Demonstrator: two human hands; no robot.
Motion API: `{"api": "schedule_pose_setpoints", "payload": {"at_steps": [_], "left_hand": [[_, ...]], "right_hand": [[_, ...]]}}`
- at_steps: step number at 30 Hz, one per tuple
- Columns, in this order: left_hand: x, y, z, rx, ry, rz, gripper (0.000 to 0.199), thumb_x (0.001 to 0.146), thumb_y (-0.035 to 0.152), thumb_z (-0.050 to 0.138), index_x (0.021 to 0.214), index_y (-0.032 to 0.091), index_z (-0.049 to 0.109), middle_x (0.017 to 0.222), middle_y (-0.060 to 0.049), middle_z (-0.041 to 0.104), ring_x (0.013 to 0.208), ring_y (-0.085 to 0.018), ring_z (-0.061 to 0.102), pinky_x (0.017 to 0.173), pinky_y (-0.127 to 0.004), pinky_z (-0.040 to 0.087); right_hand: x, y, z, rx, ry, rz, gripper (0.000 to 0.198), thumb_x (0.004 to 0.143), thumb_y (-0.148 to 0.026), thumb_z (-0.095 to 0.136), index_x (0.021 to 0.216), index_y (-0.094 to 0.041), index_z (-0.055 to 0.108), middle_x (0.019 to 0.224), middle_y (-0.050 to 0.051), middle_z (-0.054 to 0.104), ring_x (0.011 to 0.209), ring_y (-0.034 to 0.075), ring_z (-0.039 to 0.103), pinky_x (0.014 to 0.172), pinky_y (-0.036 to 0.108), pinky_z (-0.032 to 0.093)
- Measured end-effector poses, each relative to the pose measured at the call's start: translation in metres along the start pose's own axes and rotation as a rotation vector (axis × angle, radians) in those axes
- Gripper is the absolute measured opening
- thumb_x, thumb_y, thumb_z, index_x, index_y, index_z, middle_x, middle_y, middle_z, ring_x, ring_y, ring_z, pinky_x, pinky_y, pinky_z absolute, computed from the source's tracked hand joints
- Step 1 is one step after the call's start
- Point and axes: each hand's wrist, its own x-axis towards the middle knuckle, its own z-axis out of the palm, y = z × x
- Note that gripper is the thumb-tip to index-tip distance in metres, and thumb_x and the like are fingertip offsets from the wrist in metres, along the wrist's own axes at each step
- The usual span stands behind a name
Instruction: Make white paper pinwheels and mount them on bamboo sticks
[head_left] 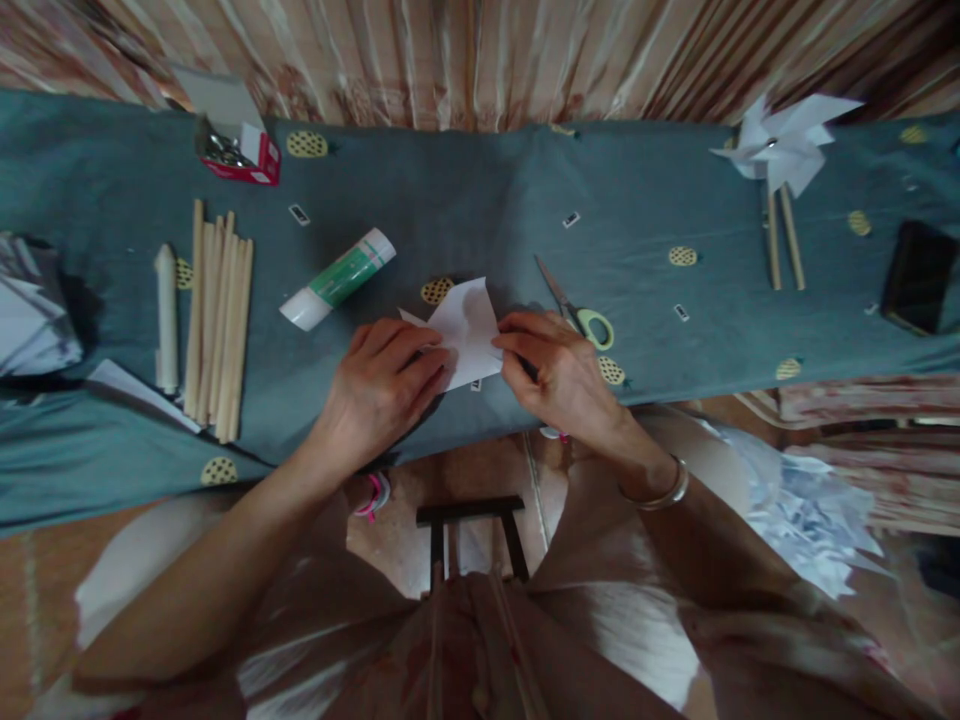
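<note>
A small white sheet of paper, with folded or cut corners, is held just above the table's front part. My left hand pinches its left side between thumb and fingers. On the opposite edge, my right hand grips the paper with thumb and fingertips. Right behind my right hand lie scissors with pale green handles, blades pointing away to the left. A glue stick with a green label rests behind my left hand, apart from it.
Wooden sticks lie at left beside a pale marker-like tube. Farther left sits a paper stack. A red box of small metal pieces stands behind. Paper pinwheels and a phone are at right; paper scraps lie below.
</note>
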Motion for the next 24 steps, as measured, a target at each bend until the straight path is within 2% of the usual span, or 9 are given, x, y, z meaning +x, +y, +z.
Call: {"api": "schedule_pose_setpoints", "payload": {"at_steps": [3, 7, 15, 18, 24], "left_hand": [[0.003, 0.008, 0.003, -0.076, -0.057, 0.004, 0.016, 0.096, 0.031, 0.062, 0.105, 0.02, 0.069, 0.102, -0.009, 0.072, 0.098, -0.026, 0.063, 0.081, -0.042, 0.051], [0.005, 0.014, 0.006, -0.103, -0.14, -0.015, 0.017, 0.098, 0.028, 0.057, 0.103, 0.019, 0.07, 0.095, -0.008, 0.071, 0.093, -0.025, 0.063, 0.079, -0.041, 0.049], [0.005, 0.015, 0.006, -0.053, -0.091, 0.054, 0.015, 0.097, 0.018, 0.056, 0.095, 0.016, 0.07, 0.089, -0.007, 0.072, 0.079, -0.02, 0.064, 0.069, -0.035, 0.049], [0.003, 0.016, 0.004, -0.038, -0.071, 0.069, 0.015, 0.097, 0.018, 0.055, 0.094, 0.016, 0.069, 0.088, -0.007, 0.072, 0.078, -0.02, 0.065, 0.069, -0.034, 0.05], [0.0, 0.018, 0.002, -0.081, -0.098, 0.103, 0.015, 0.098, 0.018, 0.053, 0.097, 0.016, 0.068, 0.091, -0.007, 0.072, 0.082, -0.019, 0.066, 0.073, -0.034, 0.052]], "right_hand": [[-0.001, -0.001, 0.001, -0.022, 0.001, -0.011, 0.027, 0.09, -0.015, 0.05, 0.097, -0.018, 0.076, 0.111, 0.011, 0.072, 0.104, 0.026, 0.065, 0.1, 0.047, 0.05], [-0.002, -0.001, 0.0, -0.009, -0.017, -0.005, 0.027, 0.088, -0.015, 0.051, 0.101, -0.018, 0.075, 0.114, 0.011, 0.071, 0.107, 0.027, 0.064, 0.101, 0.049, 0.05], [-0.006, 0.006, -0.011, 0.078, -0.074, -0.02, 0.038, 0.076, -0.009, 0.058, 0.11, -0.021, 0.072, 0.124, 0.008, 0.069, 0.115, 0.027, 0.064, 0.105, 0.047, 0.049], [-0.006, 0.007, -0.015, 0.188, -0.07, -0.027, 0.028, 0.081, -0.014, 0.063, 0.106, -0.022, 0.072, 0.126, 0.009, 0.069, 0.118, 0.025, 0.064, 0.105, 0.042, 0.05], [-0.006, 0.005, -0.015, 0.364, -0.094, 0.049, 0.007, 0.086, -0.02, 0.067, 0.088, -0.022, 0.073, 0.113, 0.006, 0.073, 0.111, 0.022, 0.067, 0.102, 0.044, 0.051]]}}
